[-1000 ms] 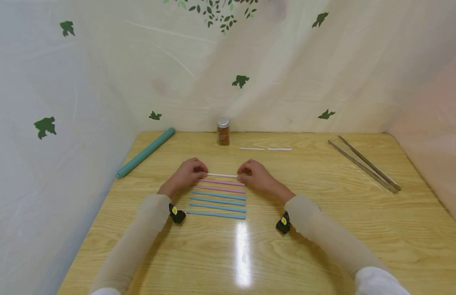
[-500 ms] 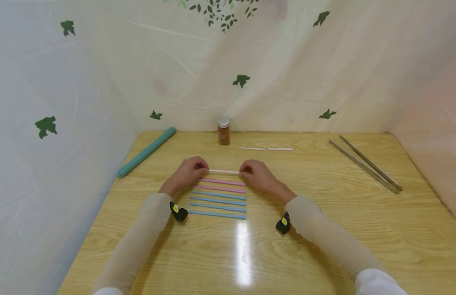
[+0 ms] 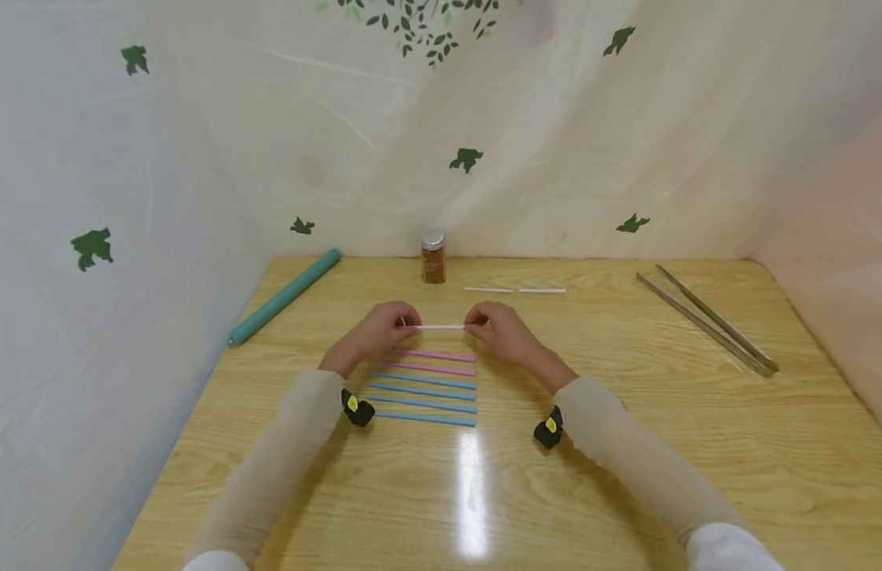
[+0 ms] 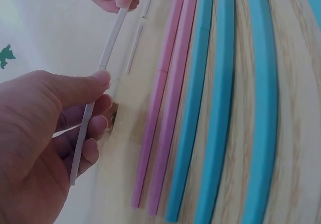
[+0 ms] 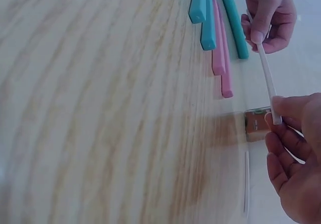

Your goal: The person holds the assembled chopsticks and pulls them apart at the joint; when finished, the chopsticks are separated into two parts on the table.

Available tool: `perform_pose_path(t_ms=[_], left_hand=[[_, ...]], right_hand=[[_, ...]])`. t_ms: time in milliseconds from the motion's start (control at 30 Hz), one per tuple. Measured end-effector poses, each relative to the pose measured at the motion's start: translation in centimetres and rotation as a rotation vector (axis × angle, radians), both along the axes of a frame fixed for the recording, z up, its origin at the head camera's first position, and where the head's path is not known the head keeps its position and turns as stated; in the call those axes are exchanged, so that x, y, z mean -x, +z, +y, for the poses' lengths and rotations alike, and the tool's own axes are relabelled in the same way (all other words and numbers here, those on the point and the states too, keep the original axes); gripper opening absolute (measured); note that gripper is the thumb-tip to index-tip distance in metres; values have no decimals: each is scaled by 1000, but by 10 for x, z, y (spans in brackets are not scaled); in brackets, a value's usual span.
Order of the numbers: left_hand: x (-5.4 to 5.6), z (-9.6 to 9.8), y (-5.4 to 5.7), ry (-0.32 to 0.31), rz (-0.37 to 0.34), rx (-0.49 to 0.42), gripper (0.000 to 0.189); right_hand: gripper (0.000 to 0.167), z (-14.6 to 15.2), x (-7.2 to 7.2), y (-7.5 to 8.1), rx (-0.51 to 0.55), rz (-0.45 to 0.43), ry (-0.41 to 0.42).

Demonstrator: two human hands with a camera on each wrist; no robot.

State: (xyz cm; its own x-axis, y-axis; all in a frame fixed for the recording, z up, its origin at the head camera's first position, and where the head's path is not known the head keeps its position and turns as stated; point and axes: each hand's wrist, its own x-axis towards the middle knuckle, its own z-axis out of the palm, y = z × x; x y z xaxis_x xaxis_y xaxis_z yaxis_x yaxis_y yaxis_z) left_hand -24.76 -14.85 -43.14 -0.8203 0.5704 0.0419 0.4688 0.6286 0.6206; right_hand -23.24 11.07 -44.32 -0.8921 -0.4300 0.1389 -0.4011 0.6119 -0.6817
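Note:
A slim white chopstick [image 3: 442, 327] is held level above the table between both hands. My left hand [image 3: 380, 331] pinches it between thumb and fingers near a seam in its length; in the left wrist view its tail end lies across the curled fingers. My right hand [image 3: 508, 333] pinches the other end with thumb and forefinger, as the right wrist view shows. Just nearer to me, two pink chopsticks [image 3: 441, 370] and several blue chopsticks [image 3: 434, 408] lie side by side in a row. Their left ends are partly hidden by my left hand and wrist.
Behind the hands stands a small jar [image 3: 434, 262] with a silver lid. Beside it lie a thin white half-stick [image 3: 487, 290] and a thicker white half-stick [image 3: 542, 290]. A teal roll [image 3: 284, 297] lies at the left, metal tongs [image 3: 708, 321] at the right.
The white chopstick has risen away from the pink ones. My left hand has slid rightward along it, closer to my right hand, which has shifted only slightly.

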Motion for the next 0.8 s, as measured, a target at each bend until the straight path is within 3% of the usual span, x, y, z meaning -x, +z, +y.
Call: perform_pose_path(t_ms=[133,300,467,800], left_hand=[[-1,5,2,2,27,7,9],[-1,13,4,-38,67,5,8],[-2,18,5,-65,89,2,8],[-5,24,11,-56,72,44,6]], right_hand=[[18,-4,1,2,25,15,24],[27,-14,3,2,21,59,88],[23,-21,4,0,1,63,96],[12,-25,2,5,-87,58,90]])
